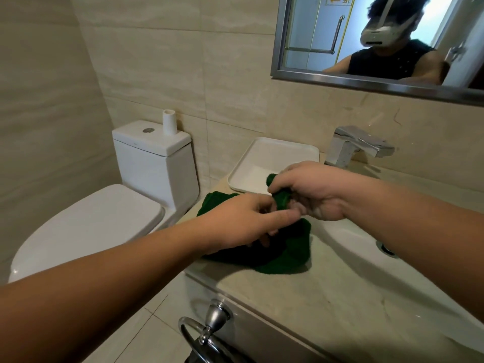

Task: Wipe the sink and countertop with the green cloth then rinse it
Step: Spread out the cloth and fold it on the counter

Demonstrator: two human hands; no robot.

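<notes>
Right hand (pixel 309 189) fist closed on bunched upper part of green cloth (pixel 288 255), lifting it. Left hand (pixel 243 221) on cloth, fingers curled into folds; firm grip or loose, cannot tell. Cloth's lower part lies on beige countertop (pixel 301 297) at left rim of sink (pixel 353 244). White tray (pixel 275 150) just behind cloth; chrome faucet (pixel 358 145) behind sink. Toilet (pixel 110 205) left of counter.

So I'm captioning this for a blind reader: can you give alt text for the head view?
Two bare hands gather a green cloth on a beige countertop: the right hand pinches a bunched corner, the left hand rests on the cloth. Nearby are a white tray, a chrome faucet, the sink and a toilet.
</notes>
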